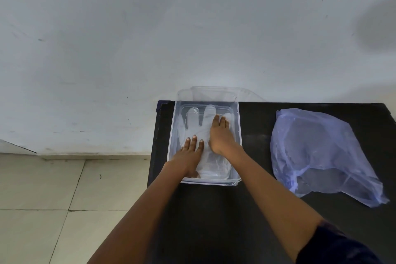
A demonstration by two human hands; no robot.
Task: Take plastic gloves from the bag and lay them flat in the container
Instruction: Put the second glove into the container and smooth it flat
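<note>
I see a black counter (267, 210) against the wall. The blue plastic bag (321, 152) lies on its right side, apart from the clear container (239, 141). A clear glove (197, 122) lies flat inside, and both hands, left (190, 154) and right (220, 135), press it with straight fingers.

Clear plastic glove (200, 126): my left hand (188, 154) and my right hand (219, 135) cover much of its palm.
Translucent blue plastic bag (321, 154): I cannot tell what it holds.
My dark sleeve (334, 246): cut off by the bottom edge.
</note>
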